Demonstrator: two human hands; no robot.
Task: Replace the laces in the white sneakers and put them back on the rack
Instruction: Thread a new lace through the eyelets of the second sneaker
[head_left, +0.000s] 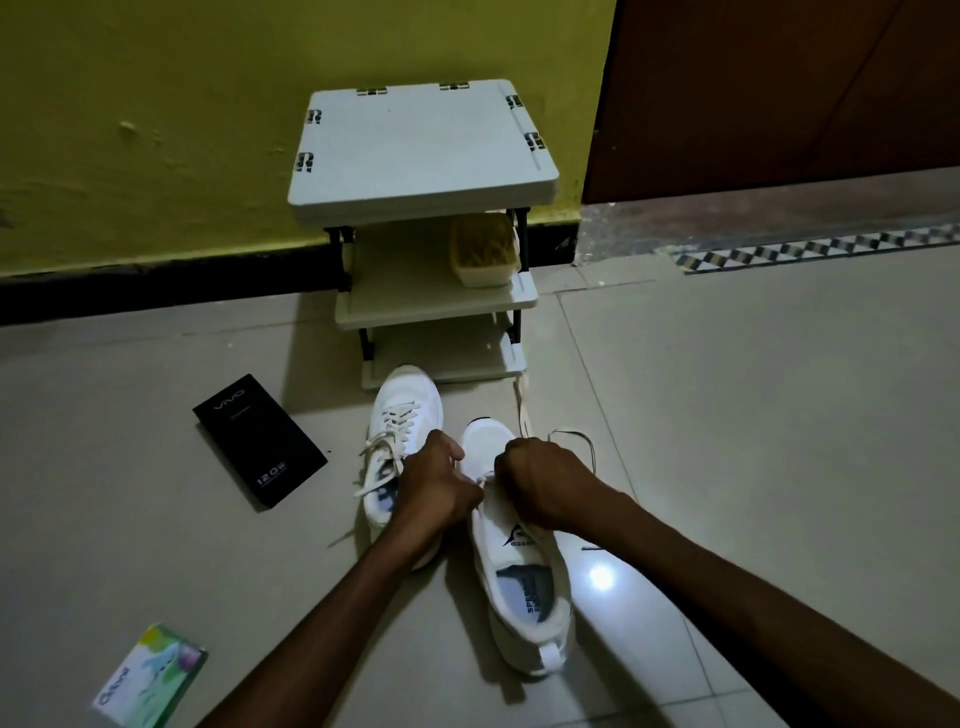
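Two white low-top sneakers are set side by side on the pale tiled floor (727, 415), toes pointed toward a small white plastic three-tier rack (423, 150). The left sneaker (402, 415) is laced with cream flat laces, loose ends trailing on the tiles. The right sneaker (519, 571), nearer the camera, shows a dark logo on its tongue and a printed insole. A cream lace (522, 410) runs forward from it toward the rack's foot.

The left hand (434, 480) and right hand (540, 486) are both closed over the right sneaker's eyelet area, each pinching lace.

A beige lidded plastic tub (484, 250) is seen on the rack's middle shelf. A black rectangular box (260, 439) and a green-and-white carton (150, 678) lie on the floor to the left. The rack is backed by a yellow-green wall (156, 130) with a black skirting, beside a brown door (779, 93).
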